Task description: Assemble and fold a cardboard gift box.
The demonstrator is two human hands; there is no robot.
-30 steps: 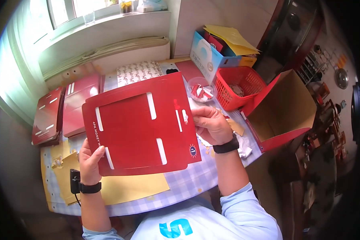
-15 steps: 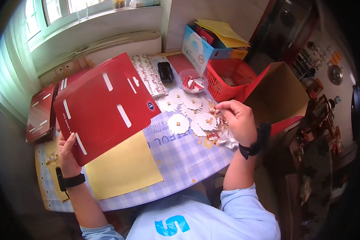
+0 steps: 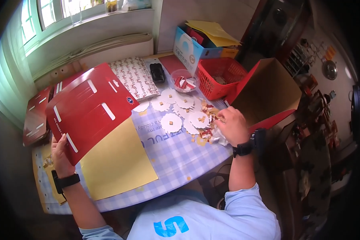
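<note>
My left hand (image 3: pixel 63 158) grips the near left corner of a flat red card (image 3: pixel 82 106) with several white slots and a hanging hole. The card is tilted up over a yellow sheet (image 3: pixel 118 160) that lies on the table. My right hand (image 3: pixel 233 126) is at the right end of a heap of small tan and red paper scraps (image 3: pixel 206 134), its fingers bent together. Whatever is between those fingertips is hidden. Beside that hand lies crumpled white paper (image 3: pixel 219 137). Scallop-edged white paper discs (image 3: pixel 171 123), several with small tan squares on them, spread to its left.
A clear tub of red and white strips (image 3: pixel 183 81), a red basket (image 3: pixel 220 76) and a blue box (image 3: pixel 190 46) stand at the back. An open red box (image 3: pixel 272 90) is on the right. Red cards (image 3: pixel 37 116) are stacked at far left, and a patterned white pad (image 3: pixel 134 78) lies behind.
My right hand has gone down from above the scraps to the heap's right side. The red card has lowered slightly toward me, still in my left hand. The view has shifted a little.
</note>
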